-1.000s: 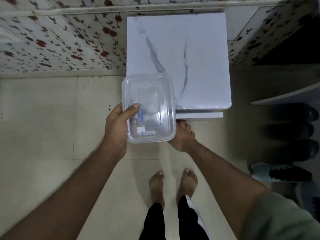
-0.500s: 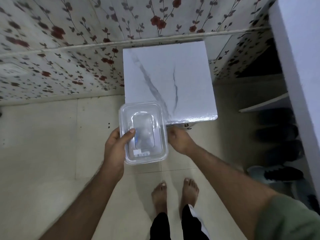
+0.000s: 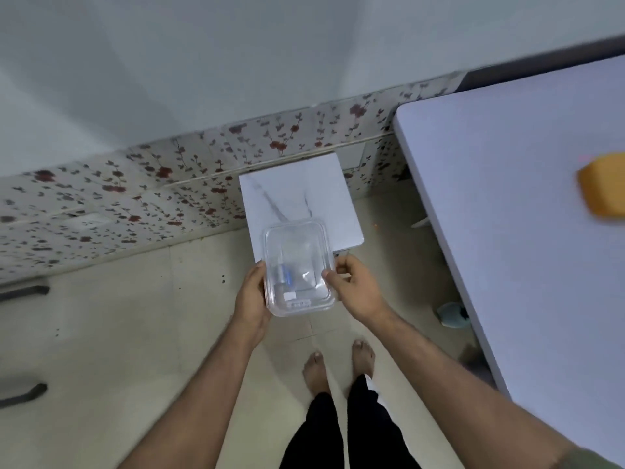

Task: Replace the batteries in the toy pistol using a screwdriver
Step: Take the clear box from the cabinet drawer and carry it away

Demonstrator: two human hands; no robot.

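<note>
The toy pistol isn't in sight; I can't tell what the blurred orange thing on the table to my right is. My left hand and right hand clasp a lidded clear box between them, something bluish inside. Every step remains.

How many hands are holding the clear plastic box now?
2. The left hand holds the clear plastic box on its left side; the right hand holds its right edge.

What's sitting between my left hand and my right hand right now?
In the head view, the clear lidded container sits between the left hand and right hand, gripped on both sides.
</note>
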